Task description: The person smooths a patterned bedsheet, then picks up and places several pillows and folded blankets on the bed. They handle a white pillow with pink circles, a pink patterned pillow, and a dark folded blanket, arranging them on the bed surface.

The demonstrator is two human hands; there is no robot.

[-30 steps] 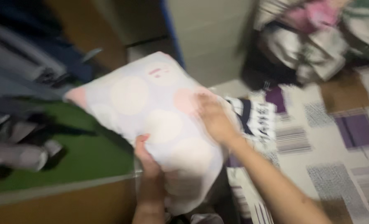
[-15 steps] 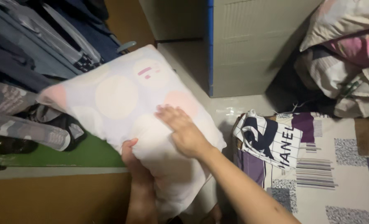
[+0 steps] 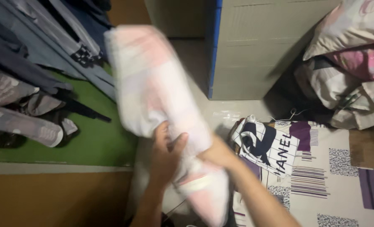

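Observation:
A white pillow with pale pink circles [image 3: 149, 84] is held up in the middle of the view, turned edge-on and blurred by motion. My left hand [image 3: 165, 152] grips its lower part from the left, thumb across the fabric. My right hand [image 3: 214, 152] is pressed against the pillow's lower right side, partly hidden by it; its forearm runs down to the bottom edge.
Grey and blue clothes [image 3: 31, 63] hang at the left above a green mat [image 3: 96, 138]. A beige drawer unit with a blue edge [image 3: 254, 46] stands behind. A folded black-and-white cloth [image 3: 264, 145] lies on a patterned sheet [image 3: 342, 176]. Pillows [image 3: 350, 63] pile up at the right.
The pillow has swung from lying flat and broad to upright and narrow. My right hand has slid off its top face to its lower right side; the left hand has shifted up.

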